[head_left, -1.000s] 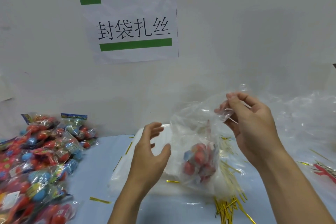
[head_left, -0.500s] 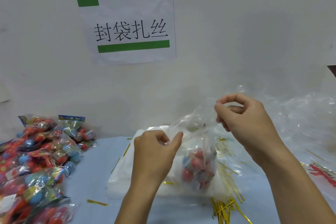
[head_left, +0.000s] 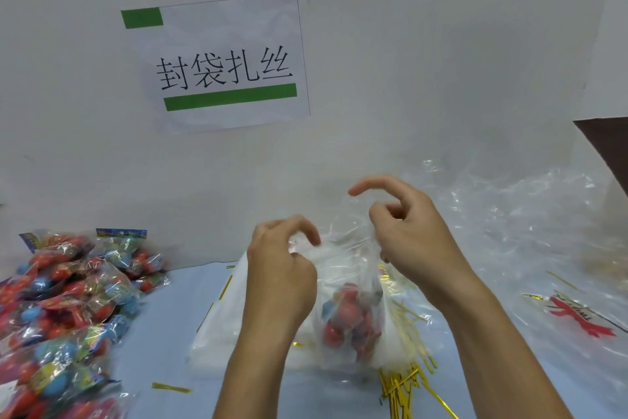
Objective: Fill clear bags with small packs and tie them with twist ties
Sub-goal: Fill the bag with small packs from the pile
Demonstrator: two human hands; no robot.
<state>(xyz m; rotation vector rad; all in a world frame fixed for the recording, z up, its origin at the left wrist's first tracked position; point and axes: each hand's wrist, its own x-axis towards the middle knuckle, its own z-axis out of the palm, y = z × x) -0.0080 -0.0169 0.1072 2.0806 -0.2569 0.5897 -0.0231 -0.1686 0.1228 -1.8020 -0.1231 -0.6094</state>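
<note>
Head view, looking down over the person's forearms: the clear bag (head_left: 350, 310) stands near the middle of the desk (head_left: 176, 323), a small pack of red and blue balls (head_left: 350, 320) sitting in its bottom. A second ago the left hand (head_left: 282, 269) hung open beside the bag, touching nothing; half a second ago it had closed in on the near edge of the mouth. Now its fingers (head_left: 306, 228) are curled over and pinching the gathered film at the top. The right hand (head_left: 407, 235) has dropped a little and come closer to the left, its lower fingers gripping the film on the far side while the forefinger sticks up free. So the open mouth has been drawn in from both sides into a loose neck between the two hands.

By my reckoning the filling is done for this bag and the step in hand is bunching the neck. No tie is on it yet, and neither hand seems to hold one.

The gold twist ties (head_left: 404, 384) lie in a heap toward the near edge of the desk, just right of the bag, with a stray tie (head_left: 170, 387) lying left of the bag. The unpacked small packs (head_left: 68, 310) are piled along the left edge, and crumpled clear film (head_left: 516, 214) lies toward the right. A paper sign (head_left: 217, 61) is stuck to the wall behind.
</note>
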